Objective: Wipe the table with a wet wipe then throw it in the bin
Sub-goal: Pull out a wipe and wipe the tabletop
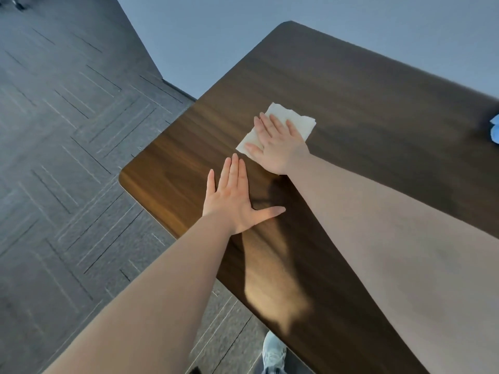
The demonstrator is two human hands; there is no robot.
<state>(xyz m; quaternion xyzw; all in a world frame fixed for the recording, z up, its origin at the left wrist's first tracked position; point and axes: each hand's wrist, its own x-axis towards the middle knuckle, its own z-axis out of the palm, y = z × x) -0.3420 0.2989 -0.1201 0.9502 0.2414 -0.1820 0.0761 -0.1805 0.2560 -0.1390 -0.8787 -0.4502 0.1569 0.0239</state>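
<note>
A dark brown wooden table (351, 109) fills the middle and right of the view. A white folded wet wipe (297, 118) lies flat on it near the left end. My right hand (275, 145) presses down on the wipe with fingers spread, covering its near half. My left hand (235, 201) rests flat on the bare wood just in front of it, palm down, fingers apart and thumb stretched to the right, holding nothing. No bin is in view.
A blue object (495, 129) is cut off at the table's right edge. Grey patterned carpet (67, 157) lies to the left and below the table's rounded corner. A pale wall (216, 36) stands behind. My grey shoe (274, 352) shows by the near edge.
</note>
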